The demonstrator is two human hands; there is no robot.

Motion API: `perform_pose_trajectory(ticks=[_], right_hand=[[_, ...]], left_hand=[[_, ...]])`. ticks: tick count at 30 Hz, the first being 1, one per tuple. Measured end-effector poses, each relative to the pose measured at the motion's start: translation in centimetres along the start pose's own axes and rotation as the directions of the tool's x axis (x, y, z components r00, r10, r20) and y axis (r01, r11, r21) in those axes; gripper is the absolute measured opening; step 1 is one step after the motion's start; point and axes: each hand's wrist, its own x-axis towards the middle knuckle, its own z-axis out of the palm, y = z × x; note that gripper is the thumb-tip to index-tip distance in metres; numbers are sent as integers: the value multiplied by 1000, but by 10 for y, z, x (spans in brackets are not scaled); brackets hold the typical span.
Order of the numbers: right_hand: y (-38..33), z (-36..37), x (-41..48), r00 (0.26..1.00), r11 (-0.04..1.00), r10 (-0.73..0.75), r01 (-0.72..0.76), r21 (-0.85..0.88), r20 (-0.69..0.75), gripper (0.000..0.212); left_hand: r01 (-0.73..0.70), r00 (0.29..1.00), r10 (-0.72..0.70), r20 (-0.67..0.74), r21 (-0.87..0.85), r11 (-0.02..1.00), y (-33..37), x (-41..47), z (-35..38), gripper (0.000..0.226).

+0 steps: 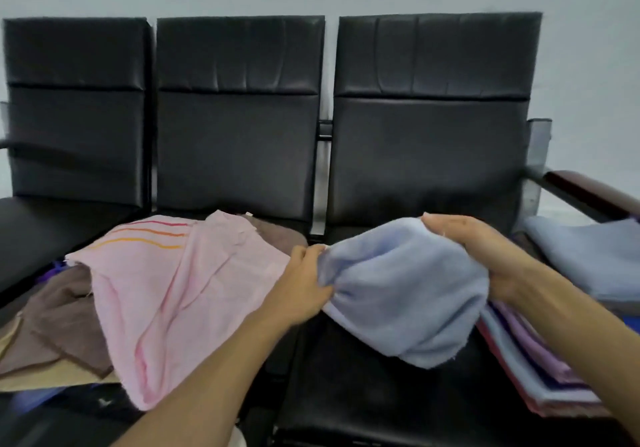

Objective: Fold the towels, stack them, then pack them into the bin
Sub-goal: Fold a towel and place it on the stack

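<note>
Blue towel bunched, held up over right seat of black bench. Left hand grips its left edge, fingers curled into cloth. Right hand grips its far right edge, fingers folded over it. Pink towel loose on middle seat over brown towel. Folded stack just right of blue towel.
</note>
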Motion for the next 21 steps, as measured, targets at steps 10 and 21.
perform_pose_trajectory(ticks=[10,21], right_hand=[[94,-64,-18,948,359,316,-77,-930,44,11],[92,-53,-32,997,597,3,-65,-799,-78,32]], left_hand=[[-67,922,-64,382,320,945,9,14,45,59],[-121,963,-18,267,494,861,3,28,48,29]])
